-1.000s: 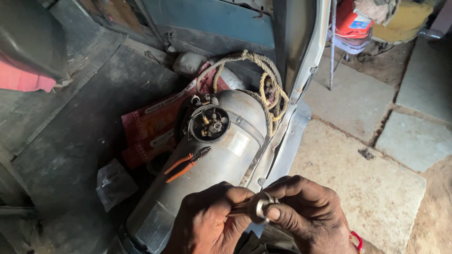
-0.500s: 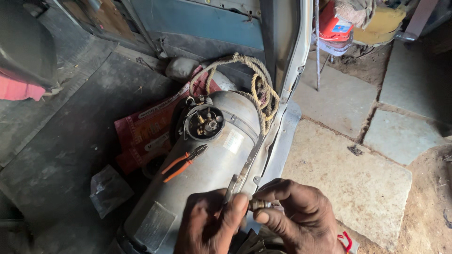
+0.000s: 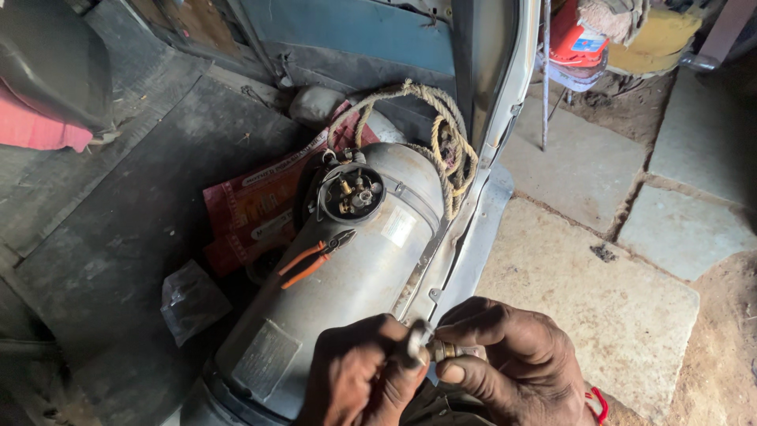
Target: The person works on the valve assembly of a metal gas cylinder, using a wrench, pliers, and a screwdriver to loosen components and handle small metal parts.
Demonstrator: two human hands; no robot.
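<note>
My left hand [image 3: 359, 379] and my right hand [image 3: 509, 363] meet at the bottom of the view, just above the near end of a grey metal gas cylinder [image 3: 371, 260]. Between their fingertips they pinch a small metal fitting [image 3: 432, 349], silver on the left-hand side and brass on the right-hand side. The cylinder lies on its side in a vehicle's footwell. A round valve cluster [image 3: 352, 193] with brass parts sits on its top. Orange-handled pliers [image 3: 311, 258] rest on the cylinder below that cluster.
A coil of thick rope [image 3: 441, 130] lies at the cylinder's far end against the open vehicle door frame [image 3: 493, 79]. A red printed sack [image 3: 256, 201] and a crumpled plastic bag [image 3: 189, 298] lie on the dark floor mat. Stone paving [image 3: 599, 260] is on the right.
The view has shifted slightly. My hands stay together at the bottom, turning the small fitting between the fingers; its brass end now shows at my right fingertips. Cylinder and pliers are unmoved.
</note>
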